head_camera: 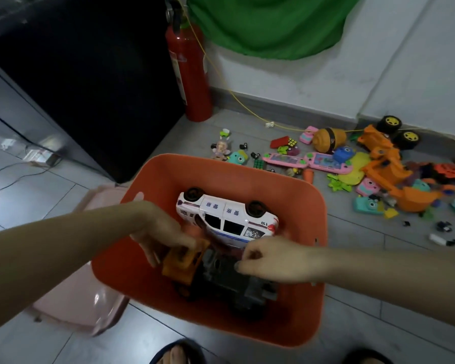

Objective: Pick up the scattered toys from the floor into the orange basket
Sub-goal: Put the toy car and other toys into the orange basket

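Both hands reach into the orange plastic basket (168, 177) as we lower a toy truck with a yellow-orange cab and dark grey body (221, 274) onto its floor. Our left hand (163, 232) pinches the cab between thumb and fingers; our right hand (271, 261) curls its fingers over the grey rear section, though motion blur softens the exact grip.

Beside the truck, nearer the far wall of the basket, a white toy police van with black windows (226, 219) already lies on its side, wheels pointing away from us. We judge the job barely begun: two vehicles are in, and nearly everything else waits.

Scattered on the grey tiled floor (378, 298) beyond and to the right of the basket are the remaining toys: two pink handheld game consoles (307, 161), a small multicoloured puzzle cube (292, 142), a yellow-and-black barrel-shaped toy (329, 140), a large orange plastic vehicle with black and yellow wheels (381, 151), teal toy cameras and many small pieces we cannot identify.

No surface is involved; everything sits at floor level. A red fire extinguisher (189, 74) stands against a tall black cabinet (90, 74), green cloth (268, 24) hangs on the white wall (418, 61), and a pale pink plastic lid or tray (79, 298) lies under the basket's left edge. Our dark slippers show at the bottom edge.
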